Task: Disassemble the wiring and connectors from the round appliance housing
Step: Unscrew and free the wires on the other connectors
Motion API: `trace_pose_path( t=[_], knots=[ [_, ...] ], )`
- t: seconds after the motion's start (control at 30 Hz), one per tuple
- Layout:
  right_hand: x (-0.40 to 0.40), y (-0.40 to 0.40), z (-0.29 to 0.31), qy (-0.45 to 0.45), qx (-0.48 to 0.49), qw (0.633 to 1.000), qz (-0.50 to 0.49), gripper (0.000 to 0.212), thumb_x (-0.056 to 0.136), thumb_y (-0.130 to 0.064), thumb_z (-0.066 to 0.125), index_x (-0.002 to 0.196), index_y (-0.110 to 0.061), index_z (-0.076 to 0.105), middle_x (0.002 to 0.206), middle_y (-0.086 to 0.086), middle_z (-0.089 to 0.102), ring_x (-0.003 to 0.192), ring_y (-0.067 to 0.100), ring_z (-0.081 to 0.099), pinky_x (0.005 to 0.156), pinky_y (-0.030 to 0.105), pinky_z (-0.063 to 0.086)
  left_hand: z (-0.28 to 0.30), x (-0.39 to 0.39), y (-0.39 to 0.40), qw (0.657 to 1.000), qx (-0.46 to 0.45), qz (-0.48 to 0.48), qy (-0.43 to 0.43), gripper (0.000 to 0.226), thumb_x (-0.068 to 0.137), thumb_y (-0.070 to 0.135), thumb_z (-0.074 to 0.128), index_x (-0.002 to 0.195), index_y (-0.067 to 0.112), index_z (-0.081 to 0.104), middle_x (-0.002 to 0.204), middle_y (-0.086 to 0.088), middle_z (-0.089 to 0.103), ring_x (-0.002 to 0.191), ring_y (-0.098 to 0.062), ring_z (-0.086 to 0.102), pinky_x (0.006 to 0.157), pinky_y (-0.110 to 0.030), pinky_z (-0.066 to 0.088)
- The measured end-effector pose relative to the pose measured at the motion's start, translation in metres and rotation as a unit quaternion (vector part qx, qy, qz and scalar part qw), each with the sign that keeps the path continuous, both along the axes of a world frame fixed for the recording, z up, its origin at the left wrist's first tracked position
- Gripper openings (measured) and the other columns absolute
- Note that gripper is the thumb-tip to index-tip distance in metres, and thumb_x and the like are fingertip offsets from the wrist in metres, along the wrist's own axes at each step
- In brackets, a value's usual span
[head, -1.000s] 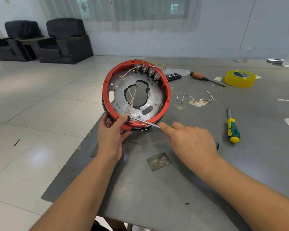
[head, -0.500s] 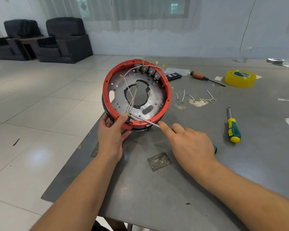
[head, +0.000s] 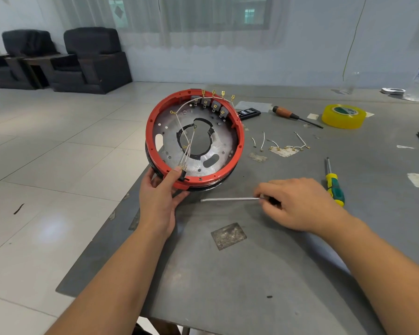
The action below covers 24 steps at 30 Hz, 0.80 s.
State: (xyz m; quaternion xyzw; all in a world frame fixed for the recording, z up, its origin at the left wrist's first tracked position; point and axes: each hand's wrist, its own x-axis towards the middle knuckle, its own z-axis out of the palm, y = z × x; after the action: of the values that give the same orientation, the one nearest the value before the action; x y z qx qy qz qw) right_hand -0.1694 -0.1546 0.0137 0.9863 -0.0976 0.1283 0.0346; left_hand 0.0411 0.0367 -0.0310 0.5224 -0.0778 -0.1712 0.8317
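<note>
While both forearms reach over the grey metal bench (head: 228,274), the right hand (head: 298,204) rests low on it with fingers curled round the handle end of a thin silver-shafted screwdriver (head: 230,199), whose shaft lies flat and points left. The left hand (head: 159,197) grips the near edge of the round red-rimmed appliance housing (head: 195,139) at the bench's left edge, thumb pressed on the rim beside a bunch of pale wires (head: 185,151) running across the silver plate inside. Brass-tipped connectors (head: 218,95) stand along its far rim. Right of it lie a yellow-and-green screwdriver (head: 333,183) and loose wire pieces (head: 284,145); farther off sit a wooden-handled screwdriver (head: 293,116) and a yellow tape roll (head: 343,116).
</note>
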Motion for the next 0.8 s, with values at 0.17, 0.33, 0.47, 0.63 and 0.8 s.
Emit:
trace_pose_path(
  t=[0.17,0.33,0.47,0.63,0.8],
  knots=[
    [0.006,0.005,-0.013,0.021,0.016,0.997,0.075,0.019,0.099,-0.046,0.05,0.108,-0.04,0.065,0.104,-0.015,0.061,0.092,0.011,0.061,0.065,0.032,0.051,0.0,-0.001,0.003,1.0,0.0,-0.012,-0.012,0.055,0.092,0.015,0.081,0.142,0.019,0.059,0.127,-0.006,0.075,0.11,-0.033,0.076,0.089,-0.051,0.064],
    [0.013,0.009,-0.022,0.007,0.029,0.996,0.089,0.018,0.099,-0.043,0.055,0.107,-0.038,0.07,0.105,-0.012,0.062,0.092,0.015,0.063,0.071,0.032,0.048,0.001,-0.003,0.004,0.999,-0.008,-0.028,-0.02,0.055,0.091,0.013,0.082,0.14,0.017,0.058,0.127,-0.006,0.075,0.093,-0.028,0.076,0.087,-0.052,0.064],
    [0.014,0.011,-0.02,0.022,0.034,0.996,0.076,0.029,0.099,-0.053,0.048,0.115,-0.039,0.068,0.111,-0.014,0.061,0.1,0.015,0.061,0.081,0.036,0.05,0.002,-0.005,0.004,0.999,-0.012,-0.044,-0.023,0.067,0.086,0.013,0.085,0.145,0.014,0.054,0.132,-0.008,0.073,0.092,-0.029,0.076,0.088,-0.054,0.064],
    [0.024,0.022,-0.007,-0.125,0.168,0.978,0.023,0.024,0.095,-0.049,0.06,0.104,-0.031,0.074,0.099,-0.014,0.066,0.094,0.006,0.061,0.081,0.031,0.051,0.005,-0.008,0.004,0.998,-0.015,-0.054,-0.026,0.082,0.077,0.015,0.091,0.148,0.015,0.05,0.137,-0.01,0.069,0.099,-0.033,0.077,0.091,-0.06,0.062],
    [0.069,0.038,0.025,-0.184,0.34,0.922,-0.002,0.009,0.093,-0.026,0.069,0.094,-0.031,0.076,0.08,-0.021,0.069,0.083,-0.003,0.066,0.078,0.012,0.048,0.004,-0.009,0.005,0.997,-0.011,-0.065,-0.03,0.076,0.082,0.01,0.087,0.148,0.016,0.049,0.138,-0.012,0.068,0.108,-0.038,0.075,0.095,-0.064,0.059]
  ],
)
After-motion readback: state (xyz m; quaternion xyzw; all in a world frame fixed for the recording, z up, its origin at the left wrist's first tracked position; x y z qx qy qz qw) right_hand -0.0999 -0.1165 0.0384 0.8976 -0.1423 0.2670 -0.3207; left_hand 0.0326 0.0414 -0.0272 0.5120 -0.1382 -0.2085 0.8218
